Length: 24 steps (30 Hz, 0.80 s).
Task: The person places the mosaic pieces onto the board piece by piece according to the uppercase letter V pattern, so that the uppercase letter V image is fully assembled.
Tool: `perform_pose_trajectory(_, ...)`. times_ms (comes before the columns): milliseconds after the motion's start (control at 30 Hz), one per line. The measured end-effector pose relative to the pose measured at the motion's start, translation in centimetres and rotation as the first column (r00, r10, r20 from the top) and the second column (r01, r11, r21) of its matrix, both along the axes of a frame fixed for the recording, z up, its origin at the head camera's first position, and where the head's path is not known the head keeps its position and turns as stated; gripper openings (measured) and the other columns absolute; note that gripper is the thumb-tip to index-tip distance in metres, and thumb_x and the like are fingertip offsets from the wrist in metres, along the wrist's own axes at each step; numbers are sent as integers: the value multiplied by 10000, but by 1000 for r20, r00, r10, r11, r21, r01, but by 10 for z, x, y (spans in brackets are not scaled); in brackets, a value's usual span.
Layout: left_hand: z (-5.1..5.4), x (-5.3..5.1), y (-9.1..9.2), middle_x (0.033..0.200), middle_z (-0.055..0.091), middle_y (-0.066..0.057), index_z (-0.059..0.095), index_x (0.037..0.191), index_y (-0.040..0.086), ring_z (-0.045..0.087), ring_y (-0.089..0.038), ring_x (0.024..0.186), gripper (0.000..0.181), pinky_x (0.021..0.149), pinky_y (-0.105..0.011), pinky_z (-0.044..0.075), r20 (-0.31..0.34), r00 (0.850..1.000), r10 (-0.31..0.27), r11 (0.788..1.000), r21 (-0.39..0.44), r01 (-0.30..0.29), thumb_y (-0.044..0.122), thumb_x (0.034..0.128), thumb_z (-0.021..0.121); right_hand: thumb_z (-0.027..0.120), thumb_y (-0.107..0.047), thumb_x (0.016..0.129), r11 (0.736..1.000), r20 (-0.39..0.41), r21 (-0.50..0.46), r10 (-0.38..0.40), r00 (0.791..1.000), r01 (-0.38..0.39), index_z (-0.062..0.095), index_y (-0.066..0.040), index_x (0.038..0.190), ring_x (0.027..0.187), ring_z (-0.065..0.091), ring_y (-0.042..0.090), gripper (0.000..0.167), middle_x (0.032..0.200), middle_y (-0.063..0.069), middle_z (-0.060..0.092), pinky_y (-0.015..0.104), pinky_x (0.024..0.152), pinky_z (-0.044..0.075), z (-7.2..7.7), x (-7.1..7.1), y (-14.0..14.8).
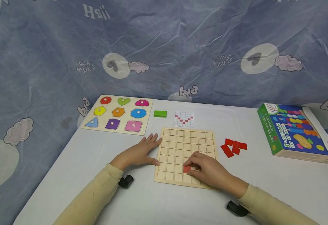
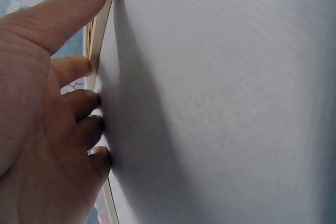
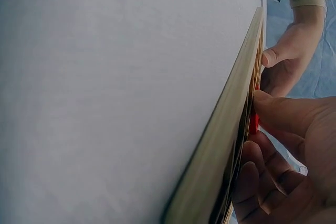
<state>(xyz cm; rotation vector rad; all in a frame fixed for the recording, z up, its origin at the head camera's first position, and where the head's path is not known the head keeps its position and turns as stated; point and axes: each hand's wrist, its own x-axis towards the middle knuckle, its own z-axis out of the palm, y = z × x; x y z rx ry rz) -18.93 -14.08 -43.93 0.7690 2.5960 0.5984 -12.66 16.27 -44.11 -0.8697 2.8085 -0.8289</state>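
A wooden grid board (image 1: 170,159) lies on the white table. My right hand (image 1: 209,168) is over its lower part and pinches a red square tile (image 1: 187,169) between thumb and finger, at a cell in the second row from the near edge. The right wrist view shows the red tile (image 3: 254,116) by the thumb of my right hand (image 3: 294,150). My left hand (image 1: 139,152), fingers spread, touches the board's left edge with thumb and fingertip. In the left wrist view my left hand (image 2: 52,108) rests along the board's edge (image 2: 100,35).
Several red tiles (image 1: 236,144) lie right of the board. Behind it are a printed pattern card (image 1: 184,119) and a green block (image 1: 160,114). A shape puzzle board (image 1: 128,117) lies at the back left, and a colourful box (image 1: 299,134) stands at the right.
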Motion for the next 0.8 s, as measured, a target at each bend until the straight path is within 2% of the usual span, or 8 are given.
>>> perform_pose_trajectory(567, 0, 0, 0, 1690, 126, -128, 264, 1619, 119, 44, -288, 1567, 1041, 1267, -464, 48, -3, 1000, -1, 1000, 8, 1, 466, 817, 829, 810, -194, 879, 999, 10, -7, 36, 999, -36, 761, -250, 1051, 774, 518, 34, 187, 987, -165, 611, 211, 677, 471, 1, -1, 3)
perform_pose_trajectory(800, 0, 0, 1, 1691, 120, -125, 263, 1620, 120, 37, -285, 1567, 1047, 1268, -458, 44, 3, 1000, 7, 1000, 4, -7, 470, 811, 830, 800, -202, 883, 999, 9, 10, 31, 999, -31, 756, -235, 1088, 797, 509, 38, 212, 1005, -154, 607, 216, 707, 471, 1, 0, 1)
